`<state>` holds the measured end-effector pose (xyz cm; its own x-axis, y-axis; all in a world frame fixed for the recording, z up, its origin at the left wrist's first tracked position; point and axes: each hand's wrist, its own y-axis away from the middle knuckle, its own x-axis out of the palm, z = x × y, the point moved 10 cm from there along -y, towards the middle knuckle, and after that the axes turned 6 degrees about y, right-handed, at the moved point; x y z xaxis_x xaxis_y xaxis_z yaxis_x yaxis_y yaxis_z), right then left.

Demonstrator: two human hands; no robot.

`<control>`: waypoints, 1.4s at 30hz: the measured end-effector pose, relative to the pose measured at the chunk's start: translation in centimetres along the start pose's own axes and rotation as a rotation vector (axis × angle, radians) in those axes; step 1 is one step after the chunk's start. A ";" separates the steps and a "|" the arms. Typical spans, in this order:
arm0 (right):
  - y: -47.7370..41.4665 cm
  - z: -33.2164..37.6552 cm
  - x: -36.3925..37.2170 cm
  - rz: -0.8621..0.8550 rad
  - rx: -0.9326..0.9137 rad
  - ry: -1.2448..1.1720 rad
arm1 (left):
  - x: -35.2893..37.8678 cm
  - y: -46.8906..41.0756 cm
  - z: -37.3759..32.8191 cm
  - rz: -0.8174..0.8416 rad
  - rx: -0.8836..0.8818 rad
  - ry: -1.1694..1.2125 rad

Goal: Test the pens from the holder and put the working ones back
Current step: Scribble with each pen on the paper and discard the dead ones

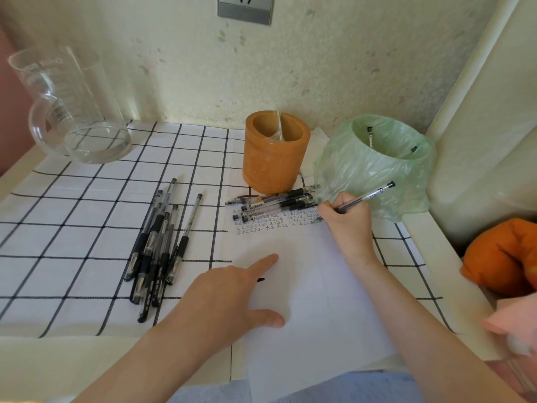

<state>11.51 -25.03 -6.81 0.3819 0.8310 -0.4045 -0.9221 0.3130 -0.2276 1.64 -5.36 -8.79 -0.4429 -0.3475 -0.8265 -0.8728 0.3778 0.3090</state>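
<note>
Beside the orange pen holder (276, 151), the right hand (347, 221) pinches a gel pen (366, 196) to scribble test marks, while the left hand (229, 298) lies open, empty, pinning the paper (313, 301) steady.

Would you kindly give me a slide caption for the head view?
Right hand tests a gel pen on paper steadied by the left hand, beside a wooden pen holder.

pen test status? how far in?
Done: rows of test marks on the paper; some pens in the green-bagged bin. In hand: right hand writing with a pen, left hand steadying the paper. Left: holder nearly empty; two piles lie outside it.
</note>
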 end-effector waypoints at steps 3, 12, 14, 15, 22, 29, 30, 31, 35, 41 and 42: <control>0.1 0.2 -0.1 -0.012 -0.006 0.003 | -0.1 0.1 0.0 0.007 -0.010 -0.006; 0.1 0.4 -0.1 -0.016 -0.021 0.009 | 0.1 0.1 0.2 0.021 -0.021 -0.002; 0.1 0.4 -0.1 -0.007 -0.021 0.019 | 0.1 0.1 0.1 0.019 -0.018 0.010; 0.0 0.3 -0.1 -0.002 -0.017 0.021 | 0.1 0.1 0.1 0.022 -0.017 0.012; 0.8 2.7 -0.5 0.035 0.042 -0.293 | -0.7 0.3 -0.2 -0.040 0.007 0.163; 4.4 4.8 3.4 0.519 0.343 -0.667 | -4.7 0.0 0.4 -0.302 0.086 0.725; 4.8 5.2 3.7 0.556 0.335 -0.681 | -5.1 0.1 0.4 -0.327 0.102 0.770; 5.1 5.6 3.9 0.577 0.314 -0.672 | -5.4 0.2 0.3 -0.349 0.123 0.799; 5.7 5.9 3.7 0.555 0.274 -0.581 | -6.3 0.8 -0.3 -0.405 0.181 0.853; 6.2 6.1 4.1 0.582 0.254 -0.512 | -6.4 0.9 -0.3 -0.413 0.185 0.855; 6.3 6.1 4.2 0.588 0.253 -0.499 | -6.4 0.9 -0.4 -0.409 0.188 0.839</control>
<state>6.92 -16.72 -4.51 -0.1875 0.9804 0.0606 -0.9723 -0.1940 0.1306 3.64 -3.13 -3.09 -0.1770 -0.9584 -0.2241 -0.9778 0.1971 -0.0708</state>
